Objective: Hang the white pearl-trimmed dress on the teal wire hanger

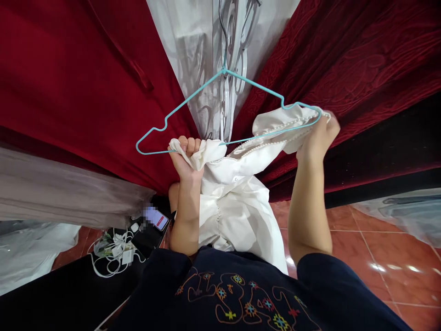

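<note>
A light blue wire hanger (196, 97) hangs by its hook in front of me. My left hand (186, 158) is closed around the bunched cloth of a white dress (241, 207), at the hanger's lower bar. At the hanger's right end, my right hand (319, 133) grips the dress's other shoulder, and this part of the cloth lies over the bar's end. Pearl-like beads line the edge of the dress's opening. The lower part of the dress drapes down towards my lap, and its bottom end is hidden by my shirt.
Dark red curtains or garments (131, 87) hang on both sides, with white scrolled metalwork (237, 27) between them. Left of me, a black surface (62, 289) bears a lit phone (156, 218) and tangled white cables (103, 264). Red tiles (368, 257) cover the floor.
</note>
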Motion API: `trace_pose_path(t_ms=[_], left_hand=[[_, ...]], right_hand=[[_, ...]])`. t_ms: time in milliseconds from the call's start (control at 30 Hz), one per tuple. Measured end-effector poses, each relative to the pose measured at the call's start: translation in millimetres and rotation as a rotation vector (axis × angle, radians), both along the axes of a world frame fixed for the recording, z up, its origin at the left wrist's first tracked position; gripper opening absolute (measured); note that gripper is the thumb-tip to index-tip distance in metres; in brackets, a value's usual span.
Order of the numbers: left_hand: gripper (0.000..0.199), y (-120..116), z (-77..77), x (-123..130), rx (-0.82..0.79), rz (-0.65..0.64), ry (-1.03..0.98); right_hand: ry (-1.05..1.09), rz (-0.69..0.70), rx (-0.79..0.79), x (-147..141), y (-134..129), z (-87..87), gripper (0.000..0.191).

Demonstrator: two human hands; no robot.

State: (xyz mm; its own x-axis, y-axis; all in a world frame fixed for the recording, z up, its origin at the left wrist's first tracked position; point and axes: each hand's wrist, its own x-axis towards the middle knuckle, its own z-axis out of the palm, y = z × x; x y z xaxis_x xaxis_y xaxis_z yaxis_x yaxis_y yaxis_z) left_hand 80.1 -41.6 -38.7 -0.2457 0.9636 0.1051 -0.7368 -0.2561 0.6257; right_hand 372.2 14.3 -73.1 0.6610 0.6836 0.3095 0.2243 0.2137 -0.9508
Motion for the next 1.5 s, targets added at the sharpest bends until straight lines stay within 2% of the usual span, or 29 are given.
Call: trace_pose_path(t_ms=[100, 167, 267, 400, 500, 600, 700, 800, 900, 1000, 1067, 1133, 1200, 1267, 1367, 1500], left_hand=[[0.057, 2.9, -2.8, 3.0, -0.037, 0.034, 0.013], [0.056, 4.4, -3.3, 3.7, -0.06, 0.049, 0.023], [0.052, 5.4, -2.2, 2.8, -0.068, 0.047, 0.016], [0.05, 6.2, -5.2, -1.4, -0.057, 0.048, 0.048], [0.049, 6.3, -18.1, -7.3, -0.125, 0.061, 0.178], [0.033, 1.5, -39.0, -17.0, -0.211, 0.193, 0.38], [0.026, -9.2, -57.8, -36.1, -0.269, 0.442, 0.624], [0.014, -18.8, -62.0, -68.9, -0.262, 0.657, 0.838], [0.014, -20.3, -44.7, -106.9, -0.18, 0.79, 0.949], [0.017, -12.0, -9.5, -132.5, -0.055, 0.929, 1.071], [0.016, -2.5, 17.3, -136.5, 0.002, 0.952, 1.104], [0.012, 7.4, 40.7, -129.7, 0.088, 0.979, 1.15], [0.013, 14.5, 57.2, -115.1, 0.138, 0.908, 1.218], [0.017, 15.9, 66.3, -96.3, 0.146, 0.801, 1.264], [0.023, 4.1, 70.3, -68.2, 0.175, 0.632, 1.261], [0.018, -28.4, 62.3, -43.2, 0.276, 0.483, 1.043]], right_hand=[[0.231, 0.011, 0.123, -27.0, -22.2, -18.1, 0.036], [0.381, 0.149, 0.173, -49.0, -36.5, -18.2, 0.05], [0.69, 0.473, 0.256, -79.7, -53.1, -5.6, 0.046], [0.739, 0.764, 0.211, -103.2, -64.8, 9.9, 0.049], [0.718, 0.825, 0.263, -106.6, -65.2, 11.9, 0.056], [0.714, 0.849, 0.319, -105.2, -60.0, 10.6, 0.058], [0.748, 0.899, 0.328, -104.5, -53.3, 10.1, 0.055], [0.814, 0.91, 0.337, -104.6, -48.4, 11.0, 0.056], [0.903, 0.873, 0.37, -104.2, -47.0, 13.3, 0.056], [0.925, 0.851, 0.393, -103.7, -48.8, 16.1, 0.055], [0.9, 0.872, 0.387, -103.8, -50.5, 17.3, 0.055], [0.879, 0.9, 0.371, -104.7, -51.8, 17.5, 0.055], [0.872, 0.914, 0.354, -105.9, -52.4, 17.1, 0.054], [0.876, 0.889, 0.345, -106.8, -52.7, 16.8, 0.053], [0.812, 0.845, 0.309, -105.9, -53.5, 17.9, 0.055], [0.598, 0.811, 0.229, -101.4, -54.2, 19.5, 0.059]])
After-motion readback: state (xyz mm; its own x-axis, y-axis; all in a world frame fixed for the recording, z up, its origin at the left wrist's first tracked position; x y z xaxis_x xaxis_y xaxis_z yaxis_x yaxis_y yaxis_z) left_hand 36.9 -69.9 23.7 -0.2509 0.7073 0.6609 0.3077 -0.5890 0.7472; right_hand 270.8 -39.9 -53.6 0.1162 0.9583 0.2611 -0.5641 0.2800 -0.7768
